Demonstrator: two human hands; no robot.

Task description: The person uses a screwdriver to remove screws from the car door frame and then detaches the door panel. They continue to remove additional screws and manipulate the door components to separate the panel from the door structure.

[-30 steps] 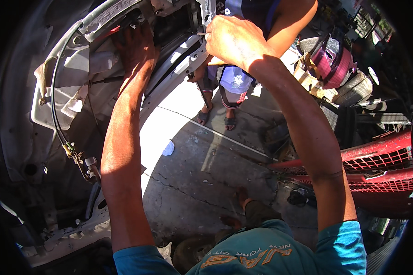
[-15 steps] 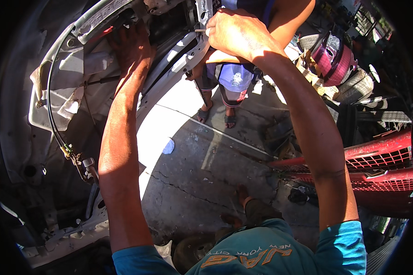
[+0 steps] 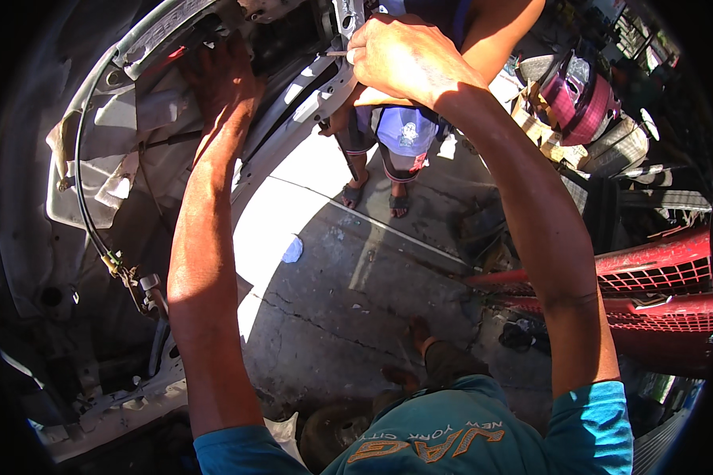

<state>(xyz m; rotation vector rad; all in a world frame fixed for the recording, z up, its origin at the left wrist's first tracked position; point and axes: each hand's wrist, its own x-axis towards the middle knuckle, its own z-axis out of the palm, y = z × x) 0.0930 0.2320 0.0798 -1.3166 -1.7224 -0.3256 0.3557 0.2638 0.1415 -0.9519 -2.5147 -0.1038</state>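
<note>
Hard sunlight and shade split the cracked concrete floor, where a pale blue round scrap lies; red panels with mesh openings stand at the right, below a heap holding a pink checked piece, and a co-worker in blue-purple shorts stands ahead. The pale, worn metal frame, pierced with holes, curves across the upper middle. A thin, straight rod crosses its upper part; whether they touch, I cannot tell. The right hand, back upward, has its grip pinched on the rod; the left hand reaches into shadow, its grip too dark to judge.
</note>
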